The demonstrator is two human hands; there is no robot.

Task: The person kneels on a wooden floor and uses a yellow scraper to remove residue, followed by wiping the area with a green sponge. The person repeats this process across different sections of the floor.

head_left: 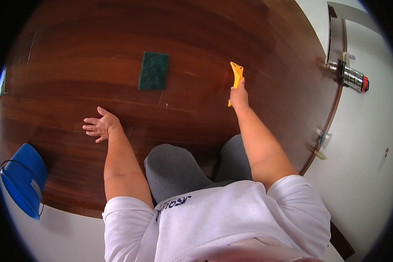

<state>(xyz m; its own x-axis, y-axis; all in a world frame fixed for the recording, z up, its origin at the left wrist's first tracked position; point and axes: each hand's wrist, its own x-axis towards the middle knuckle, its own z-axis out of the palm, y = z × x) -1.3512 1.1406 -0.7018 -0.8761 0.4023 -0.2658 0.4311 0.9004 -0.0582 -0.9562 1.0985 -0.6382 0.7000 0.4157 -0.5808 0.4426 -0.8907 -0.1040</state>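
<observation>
My right hand [239, 97] is closed round the handle of a yellow scraper [237, 72] with a triangular head. The scraper's head points away from me over the reddish-brown wooden floor [196, 30]. To the left, my left hand [101, 125] rests on the boards with its fingers spread, holding nothing. A dark green scouring pad [153, 71] lies flat on the wood, farther off and between the two hands. Neither hand touches the pad.
A blue bucket [26, 174] with a thin dark handle stands at the lower left. At the far right is a silver cylindrical thing [353, 78] with a red and black end. Small clear and pale items [323, 139] sit by the right edge of the wood.
</observation>
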